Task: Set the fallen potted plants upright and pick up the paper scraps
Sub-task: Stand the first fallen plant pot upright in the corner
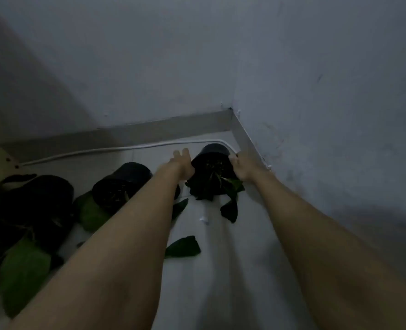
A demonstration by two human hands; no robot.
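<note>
Three black pots lie tipped over on the floor (221,270). The first pot (215,158) is in the corner, the second pot (122,182) is in the middle, and the third pot (40,198) is at the left. One small white paper scrap (204,220) lies near the first pot.

The left hand (181,164) is open, fingers spread, flat against the first pot's left side. The right hand (243,166) is curled around its right side. This pot lies on its side, bottom toward the wall and green leaves (229,194) pointing back toward the person.
</note>
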